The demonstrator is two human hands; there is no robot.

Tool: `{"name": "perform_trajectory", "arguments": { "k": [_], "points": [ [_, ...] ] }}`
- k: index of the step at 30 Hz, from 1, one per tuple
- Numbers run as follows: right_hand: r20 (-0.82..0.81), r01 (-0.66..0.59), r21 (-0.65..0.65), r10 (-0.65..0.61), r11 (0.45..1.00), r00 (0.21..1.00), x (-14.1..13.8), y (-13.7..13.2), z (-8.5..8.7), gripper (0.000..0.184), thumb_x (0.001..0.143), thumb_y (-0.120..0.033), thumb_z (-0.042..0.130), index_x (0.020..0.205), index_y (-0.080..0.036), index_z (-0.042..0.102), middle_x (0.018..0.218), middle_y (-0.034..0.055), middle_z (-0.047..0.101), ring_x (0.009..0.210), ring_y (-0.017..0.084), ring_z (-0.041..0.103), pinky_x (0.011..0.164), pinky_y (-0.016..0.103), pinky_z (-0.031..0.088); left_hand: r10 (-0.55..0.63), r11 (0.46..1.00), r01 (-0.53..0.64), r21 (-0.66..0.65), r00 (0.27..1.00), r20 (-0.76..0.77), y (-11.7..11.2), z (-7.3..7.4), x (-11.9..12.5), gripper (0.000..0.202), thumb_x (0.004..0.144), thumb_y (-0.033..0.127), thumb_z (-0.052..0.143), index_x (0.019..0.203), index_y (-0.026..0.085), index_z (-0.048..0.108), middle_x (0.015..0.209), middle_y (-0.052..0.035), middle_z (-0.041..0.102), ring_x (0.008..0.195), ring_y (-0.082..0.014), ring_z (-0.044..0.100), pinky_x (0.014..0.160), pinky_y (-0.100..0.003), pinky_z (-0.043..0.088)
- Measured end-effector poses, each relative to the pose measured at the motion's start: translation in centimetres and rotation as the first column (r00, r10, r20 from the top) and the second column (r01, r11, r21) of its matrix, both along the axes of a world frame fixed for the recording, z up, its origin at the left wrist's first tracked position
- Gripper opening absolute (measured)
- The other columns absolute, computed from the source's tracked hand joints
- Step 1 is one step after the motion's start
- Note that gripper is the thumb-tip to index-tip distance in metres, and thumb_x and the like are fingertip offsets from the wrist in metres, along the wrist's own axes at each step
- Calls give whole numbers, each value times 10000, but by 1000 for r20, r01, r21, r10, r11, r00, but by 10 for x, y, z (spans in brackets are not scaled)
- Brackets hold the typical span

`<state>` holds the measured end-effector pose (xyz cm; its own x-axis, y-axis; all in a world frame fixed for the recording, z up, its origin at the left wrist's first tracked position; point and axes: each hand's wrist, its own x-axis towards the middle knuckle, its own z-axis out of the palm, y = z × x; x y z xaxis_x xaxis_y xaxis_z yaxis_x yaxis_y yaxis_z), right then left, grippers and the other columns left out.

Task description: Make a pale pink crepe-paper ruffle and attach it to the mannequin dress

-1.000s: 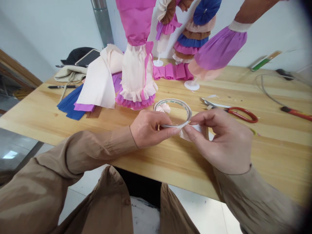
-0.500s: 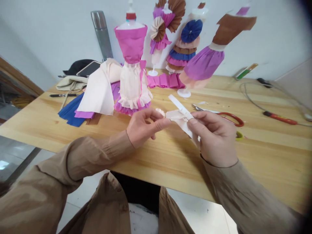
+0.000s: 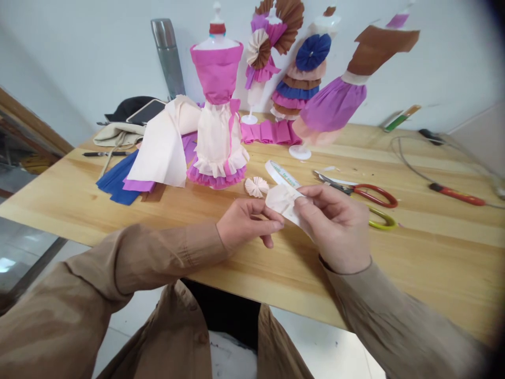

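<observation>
My right hand (image 3: pixel 337 226) pinches a cream piece of crepe paper (image 3: pixel 282 199) and a white strip with green print (image 3: pixel 282 173) between thumb and fingers. The crepe piece is gathered and creased. At its lower left edge is my left hand (image 3: pixel 248 223), thumb and index fingertips close together in a pinch. Anything between those fingertips is too small to make out; its other fingers are loosely bent. Just beyond the crepe piece, a small pleated cream rosette (image 3: pixel 256 187) lies on the wooden table (image 3: pixel 236 268).
Right of my hands lie red-handled scissors (image 3: pixel 374 195), yellow-handled scissors (image 3: pixel 382 218) and a red-handled tool with a cable (image 3: pixel 457 195). A pink-and-cream dressed mannequin (image 3: pixel 216 110) stands ahead, with several others behind. Crepe sheets (image 3: pixel 158 147) and a steel flask (image 3: pixel 169 58) are left.
My left fingers have come down and slightly away from the crepe piece. My right hand has shifted left and turned the piece, showing the strip's print. The rosette is now fully visible.
</observation>
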<state>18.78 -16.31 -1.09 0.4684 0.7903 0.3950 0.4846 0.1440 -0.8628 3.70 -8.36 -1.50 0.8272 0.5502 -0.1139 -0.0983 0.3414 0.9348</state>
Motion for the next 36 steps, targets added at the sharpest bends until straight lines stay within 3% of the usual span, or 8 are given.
{"name": "perform_trajectory", "arguments": {
  "k": [4, 9, 19, 25, 29, 36],
  "points": [
    [64, 34, -12, -33, 999, 997, -1, -2, 1, 85, 789, -260, 629, 820, -199, 680, 618, -13, 624, 523, 115, 517, 494, 253, 403, -16, 1000, 15, -17, 998, -52, 0, 4, 0, 360, 636, 337, 838, 818, 116, 619, 777, 11, 619, 474, -84, 623, 504, -230, 523],
    [118, 12, -53, -6, 999, 993, -6, -4, 1, 115, 794, -288, 614, 828, -209, 690, 667, 5, 655, 566, 134, 543, 538, 280, 416, -10, 992, 13, -127, 1000, 24, 7, 1, 5, 513, 609, 502, 836, 875, 119, 622, 805, -7, 636, 510, -78, 606, 519, -243, 539],
    [123, 47, -74, -37, 996, 992, -4, -1, 1, 135, 784, -308, 595, 792, -207, 684, 639, 3, 637, 549, 129, 508, 525, 285, 387, -15, 998, 13, 63, 1000, 19, 8, -4, 3, 286, 665, 293, 800, 775, 115, 606, 638, 31, 602, 485, -72, 597, 518, -210, 495],
    [197, 81, -59, -68, 995, 978, -4, -1, 2, 143, 797, -304, 585, 788, -200, 683, 616, -2, 621, 535, 122, 501, 521, 280, 389, 8, 977, 3, 212, 999, -51, 10, -1, 2, 285, 658, 287, 773, 843, 115, 642, 703, 15, 606, 517, -66, 559, 474, -206, 498],
    [273, 95, -38, -81, 995, 959, -3, -1, 2, 143, 802, -292, 577, 801, -198, 683, 613, -7, 618, 525, 119, 500, 517, 281, 394, 54, 978, -53, 202, 999, 1, 10, 4, 1, 292, 676, 315, 758, 856, 117, 642, 734, 9, 616, 523, -69, 567, 459, -204, 508],
    [267, 98, -33, -86, 995, 960, -2, 0, 3, 145, 786, -290, 576, 774, -197, 686, 600, -11, 615, 513, 110, 500, 498, 264, 391, -27, 997, 29, 77, 999, -23, 12, 4, 1, 217, 639, 248, 766, 738, 101, 640, 689, 6, 639, 465, -82, 610, 475, -209, 520]
  ]
}}
